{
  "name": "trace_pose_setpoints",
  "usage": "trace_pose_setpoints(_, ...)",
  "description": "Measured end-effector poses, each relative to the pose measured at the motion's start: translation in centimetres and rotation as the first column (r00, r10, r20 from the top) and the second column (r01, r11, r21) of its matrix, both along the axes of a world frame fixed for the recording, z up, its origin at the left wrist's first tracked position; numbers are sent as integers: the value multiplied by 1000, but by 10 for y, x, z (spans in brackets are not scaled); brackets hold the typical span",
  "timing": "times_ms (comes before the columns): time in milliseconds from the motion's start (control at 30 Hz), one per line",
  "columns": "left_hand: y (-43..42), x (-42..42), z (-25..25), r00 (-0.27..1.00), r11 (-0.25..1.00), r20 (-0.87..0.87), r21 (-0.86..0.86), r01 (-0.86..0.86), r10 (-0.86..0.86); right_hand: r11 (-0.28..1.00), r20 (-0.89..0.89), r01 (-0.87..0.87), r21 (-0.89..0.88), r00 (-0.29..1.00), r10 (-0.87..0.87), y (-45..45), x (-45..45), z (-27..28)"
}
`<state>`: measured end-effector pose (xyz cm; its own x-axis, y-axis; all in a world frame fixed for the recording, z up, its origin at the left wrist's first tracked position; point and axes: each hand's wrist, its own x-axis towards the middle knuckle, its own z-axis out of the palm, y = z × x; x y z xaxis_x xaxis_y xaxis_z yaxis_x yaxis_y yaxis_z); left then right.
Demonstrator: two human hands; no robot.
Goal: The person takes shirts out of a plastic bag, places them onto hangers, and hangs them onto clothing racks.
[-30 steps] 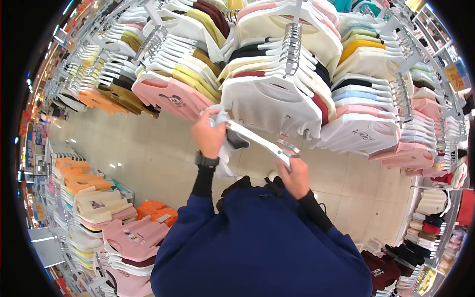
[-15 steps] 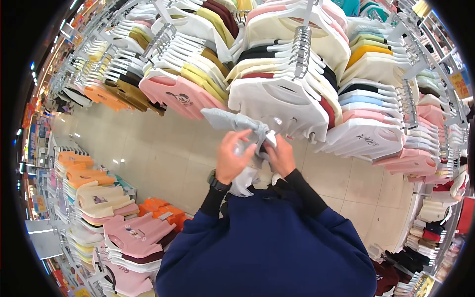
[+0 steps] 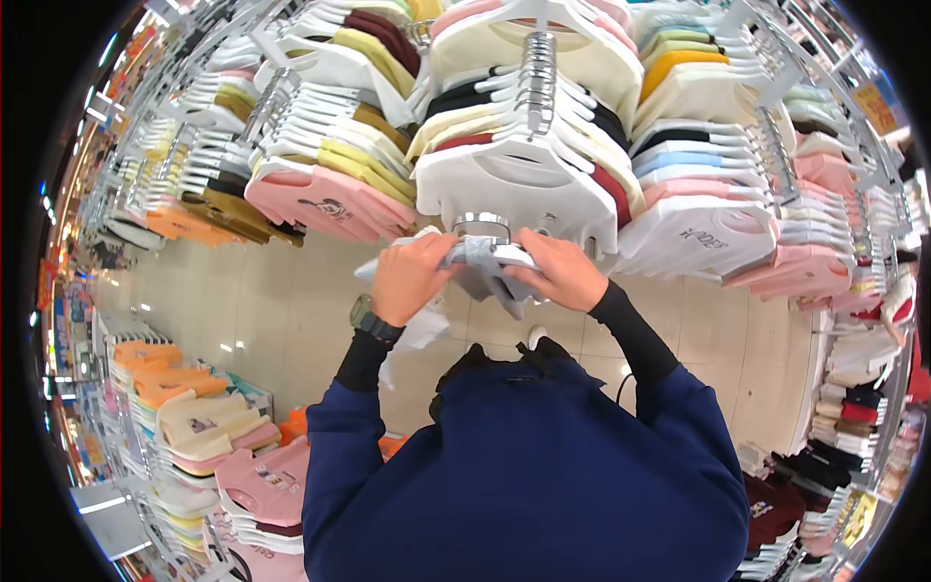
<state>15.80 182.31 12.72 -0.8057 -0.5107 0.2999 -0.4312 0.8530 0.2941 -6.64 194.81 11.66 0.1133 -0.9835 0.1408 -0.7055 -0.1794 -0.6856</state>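
Observation:
A grey garment [image 3: 482, 276] hangs in front of me on a white hanger [image 3: 514, 256] with a metal hook. My left hand [image 3: 407, 281] is closed on the garment's left side, over the hanger's shoulder. On the other end, my right hand [image 3: 562, 272] pinches the hanger's white arm between thumb and fingers. Below my left hand dangles a crumpled whitish plastic bag [image 3: 419, 328]; what holds it is hidden. Just beyond my hands is a white shirt [image 3: 514, 184] at the front of a rail.
Rails of hung shirts stretch across the far side, with a pink shirt [image 3: 325, 201] to the left and a white lettered shirt [image 3: 703, 233] to the right. More shirts, including a pink one [image 3: 267, 480], stand at the lower left. Tiled floor [image 3: 679, 330] lies between.
My right hand has moved outward along the hanger, and my left hand has closed on the garment's other side. The grey garment is now spread between both hands, its hook upward.

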Motion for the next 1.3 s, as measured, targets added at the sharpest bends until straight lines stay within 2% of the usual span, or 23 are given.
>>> trace_pose_setpoints(67,-3,1,11,999,999,-10,-24,31,-32,995,74,-64,76,996,59,4,-10,7)
trace_pose_setpoints(133,-9,6,15,996,997,-38,-26,79,-79,955,433,-186,233,899,69,1,-34,-7)
trace_pose_setpoints(167,-11,10,18,994,995,-50,-29,97,-98,920,595,-270,285,802,50,-2,-51,-21)
trace_pose_setpoints(200,-13,12,22,994,996,-61,-25,87,-89,891,793,-376,255,609,30,-4,-72,-46)
trace_pose_setpoints(233,-13,14,27,994,997,-73,-20,77,-78,881,861,-346,322,494,-121,-4,-85,-64)
trace_pose_setpoints(300,-14,20,34,995,998,-84,-15,55,-57,872,897,-314,374,360,-255,-8,-98,-141)
trace_pose_setpoints(367,-15,26,38,996,999,-81,-20,33,-34,844,819,-221,488,449,-356,-4,-77,-165)
trace_pose_setpoints(400,-15,29,40,995,999,-93,-16,34,-36,815,831,-245,526,351,-431,-10,-63,-163)
trace_pose_setpoints(500,-11,34,42,994,999,-107,28,24,-21,826,730,-26,563,483,-483,-35,-24,-148)
trace_pose_setpoints(600,-9,38,43,994,997,-103,73,-18,25,926,705,91,366,622,-340,-47,3,-172)
trace_pose_setpoints(700,-7,45,39,990,996,-124,77,-54,63,937,462,333,104,819,-342,-49,12,-178)
trace_pose_setpoints(767,-8,56,33,987,993,-132,86,-82,93,917,729,332,222,568,-383,-51,-3,-199)
trace_pose_setpoints(800,-9,63,28,984,987,-112,100,-126,137,914,741,362,185,560,-372,-47,-9,-183)
trace_pose_setpoints(867,-13,76,17,974,971,-79,125,-203,213,888,773,371,270,466,-430,-40,-21,-154)
trace_pose_setpoints(967,-15,88,3,960,964,-106,91,-251,260,844,779,424,328,385,-495,-38,-34,-128)
trace_pose_setpoints(1000,-11,84,7,944,961,-193,123,-249,269,831,782,441,339,359,-510,-37,-38,-121)
trace_pose_setpoints(1133,-10,84,4,939,957,-189,97,-273,287,790,702,517,329,425,-571,-35,-50,-108)
trace_pose_setpoints(1233,-9,83,-4,947,962,-172,93,-258,270,824,533,557,99,670,-517,-36,-44,-95)
trace_pose_setpoints(1300,-10,78,-12,953,967,-167,85,-239,251,844,444,535,31,749,-491,-35,-29,-73)
